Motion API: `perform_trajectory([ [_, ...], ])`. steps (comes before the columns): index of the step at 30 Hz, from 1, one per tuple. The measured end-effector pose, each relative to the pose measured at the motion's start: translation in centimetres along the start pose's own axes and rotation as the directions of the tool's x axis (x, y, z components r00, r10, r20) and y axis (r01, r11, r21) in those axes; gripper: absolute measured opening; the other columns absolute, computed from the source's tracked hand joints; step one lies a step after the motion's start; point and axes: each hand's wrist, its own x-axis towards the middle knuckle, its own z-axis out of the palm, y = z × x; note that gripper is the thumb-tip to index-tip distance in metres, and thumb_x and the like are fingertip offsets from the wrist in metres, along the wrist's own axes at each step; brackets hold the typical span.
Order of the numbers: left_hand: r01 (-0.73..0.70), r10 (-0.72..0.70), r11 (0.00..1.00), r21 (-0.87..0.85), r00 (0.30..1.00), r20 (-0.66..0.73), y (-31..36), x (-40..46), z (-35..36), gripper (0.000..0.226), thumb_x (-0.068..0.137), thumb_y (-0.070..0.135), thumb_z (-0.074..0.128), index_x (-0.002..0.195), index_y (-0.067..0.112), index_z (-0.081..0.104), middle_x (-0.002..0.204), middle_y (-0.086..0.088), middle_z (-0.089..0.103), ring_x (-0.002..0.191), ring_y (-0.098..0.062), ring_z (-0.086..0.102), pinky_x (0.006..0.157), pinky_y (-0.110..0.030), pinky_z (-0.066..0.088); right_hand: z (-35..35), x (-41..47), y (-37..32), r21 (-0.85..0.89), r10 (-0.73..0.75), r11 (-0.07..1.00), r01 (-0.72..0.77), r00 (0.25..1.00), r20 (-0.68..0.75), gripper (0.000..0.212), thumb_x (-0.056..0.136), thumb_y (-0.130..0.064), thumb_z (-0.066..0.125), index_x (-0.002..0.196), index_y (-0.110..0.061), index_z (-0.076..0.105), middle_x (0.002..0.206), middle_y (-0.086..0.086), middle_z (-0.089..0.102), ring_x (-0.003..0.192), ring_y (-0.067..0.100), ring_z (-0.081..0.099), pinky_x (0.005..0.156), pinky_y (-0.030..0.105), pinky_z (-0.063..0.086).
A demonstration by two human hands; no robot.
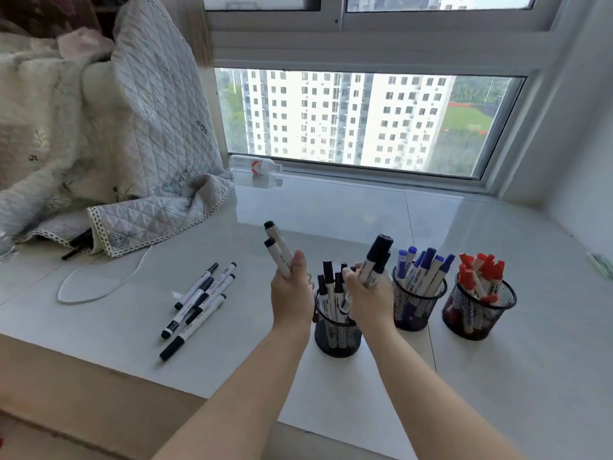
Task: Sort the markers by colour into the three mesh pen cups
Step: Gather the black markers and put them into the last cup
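Three black mesh cups stand in a row on the white sill. The left cup (336, 336) holds black markers, the middle cup (413, 310) blue ones, the right cup (477, 313) red ones. My left hand (292, 293) grips two black markers (277, 249) upright, just left of the black cup. Directly over that cup, my right hand (370, 297) grips two or three black markers (376, 260), caps up. Several more black markers (199, 303) lie loose on the sill to the left.
A quilted blanket (116, 144) is heaped at the left, with a white cable (99, 283) looping out beneath it. A plastic bottle (255, 166) lies by the window. The sill's front edge (132, 376) drops off near me.
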Motion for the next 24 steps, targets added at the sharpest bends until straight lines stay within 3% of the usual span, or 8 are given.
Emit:
perform_trajectory([
  [3, -0.052, 0.053, 0.997, 0.060, 0.998, -0.020, -0.4, 0.1, 0.7, 0.037, 0.093, 0.039, 0.047, 0.066, 0.015, 0.039, 0.042, 0.012, 0.038, 0.039, -0.004, 0.037, 0.040, -0.015, 0.034, 0.1, -0.4, 1.5, -0.100, 0.038, 0.994, -0.034, 0.998, 0.042, 0.016, 0.079, -0.015, 0.062, 0.068, -0.010, 0.051, 0.085, 0.009, 0.052, 0.067, 0.019, 0.052, 0.057, 0.020, 0.043],
  [4, -0.063, 0.065, 0.995, 0.072, 0.998, -0.023, -0.6, 0.1, 0.9, 0.037, 0.092, 0.040, 0.047, 0.065, 0.015, 0.040, 0.042, 0.011, 0.040, 0.039, -0.005, 0.038, 0.041, -0.015, 0.036, 0.0, -0.6, 1.7, -0.075, 0.061, 0.996, -0.058, 0.998, 0.032, 0.010, 0.078, -0.013, 0.063, 0.077, -0.006, 0.055, 0.084, 0.003, 0.053, 0.066, 0.014, 0.054, 0.053, 0.012, 0.042],
  [6, -0.080, 0.083, 0.993, 0.091, 0.996, -0.029, -1.0, 0.0, 1.2, 0.038, 0.092, 0.041, 0.047, 0.065, 0.015, 0.041, 0.042, 0.011, 0.042, 0.040, -0.004, 0.040, 0.043, -0.015, 0.037, -0.2, -0.7, 1.9, -0.022, 0.085, 0.996, -0.085, 0.996, 0.011, 0.019, 0.078, -0.009, 0.065, 0.092, -0.001, 0.056, 0.074, -0.005, 0.053, 0.061, 0.006, 0.055, 0.046, 0.006, 0.039],
  [13, -0.080, 0.088, 0.991, 0.110, 0.993, -0.075, -2.1, -0.7, 1.7, 0.040, 0.092, 0.042, 0.046, 0.066, 0.013, 0.045, 0.050, 0.006, 0.048, 0.038, -0.002, 0.043, 0.043, -0.014, 0.037, -1.5, -0.2, 0.4, 0.065, 0.050, 0.997, -0.043, 0.994, -0.101, 0.015, 0.078, -0.012, 0.066, 0.082, -0.018, 0.052, 0.074, -0.001, 0.057, 0.066, 0.008, 0.054, 0.057, 0.014, 0.040],
  [17, -0.114, 0.133, 0.974, 0.195, 0.988, -0.083, -2.1, -1.0, 2.0, 0.041, 0.091, 0.046, 0.045, 0.067, 0.014, 0.049, 0.056, 0.006, 0.054, 0.043, 0.000, 0.049, 0.050, -0.016, 0.042, -1.5, -0.7, 0.5, -0.274, -0.032, 0.961, 0.037, 0.999, 0.025, 0.021, 0.080, -0.025, 0.063, 0.065, -0.022, 0.048, 0.084, 0.001, 0.052, 0.077, 0.018, 0.051, 0.060, 0.025, 0.036],
  [20, -0.104, 0.127, 0.963, 0.247, 0.989, -0.077, -2.3, -1.1, 1.9, 0.040, 0.090, 0.049, 0.044, 0.072, 0.014, 0.052, 0.059, 0.006, 0.052, 0.050, -0.007, 0.050, 0.055, -0.025, 0.039, -1.6, -0.7, 0.7, -0.426, 0.006, 0.904, 0.050, 0.992, 0.129, 0.015, 0.080, -0.029, 0.061, 0.072, -0.017, 0.057, 0.093, 0.004, 0.049, 0.092, 0.021, 0.048, 0.071, 0.027, 0.035],
  [24, -0.124, 0.152, 0.940, 0.318, 0.986, -0.063, -2.9, -1.4, 1.8, 0.035, 0.089, 0.049, 0.045, 0.072, 0.019, 0.052, 0.062, 0.007, 0.054, 0.056, -0.008, 0.053, 0.054, -0.023, 0.039, -1.9, -0.4, -0.1, -0.272, -0.050, 0.961, 0.055, 0.998, 0.024, 0.016, 0.081, -0.028, 0.063, 0.090, -0.022, 0.051, 0.096, -0.001, 0.053, 0.089, 0.016, 0.053, 0.072, 0.027, 0.040],
])
